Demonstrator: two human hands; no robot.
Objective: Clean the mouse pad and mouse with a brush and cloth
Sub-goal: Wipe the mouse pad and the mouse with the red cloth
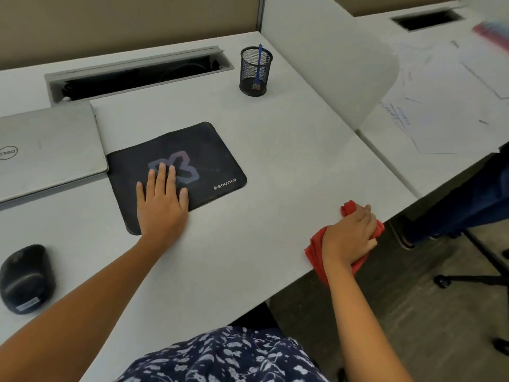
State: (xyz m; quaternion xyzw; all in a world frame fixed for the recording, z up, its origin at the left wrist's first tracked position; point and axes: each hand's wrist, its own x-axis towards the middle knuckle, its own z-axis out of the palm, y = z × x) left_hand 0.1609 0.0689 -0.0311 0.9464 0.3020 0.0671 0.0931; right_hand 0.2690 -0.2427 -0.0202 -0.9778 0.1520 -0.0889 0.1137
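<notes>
Left grip (162,205) lies flat on mouse pad (212,150); right grip (348,235) clutches red cloth (316,253) at white desk (275,128) edge.

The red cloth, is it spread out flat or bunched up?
Bunched up. The right hand grips the red cloth at the desk edge, and crumpled folds stick out on both sides of the fist.

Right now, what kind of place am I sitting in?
Most likely an office cubicle: a white desk with a cable slot along its back, a closed laptop beside a mouse pad, a mesh pen cup, and fabric partition walls behind.
</notes>
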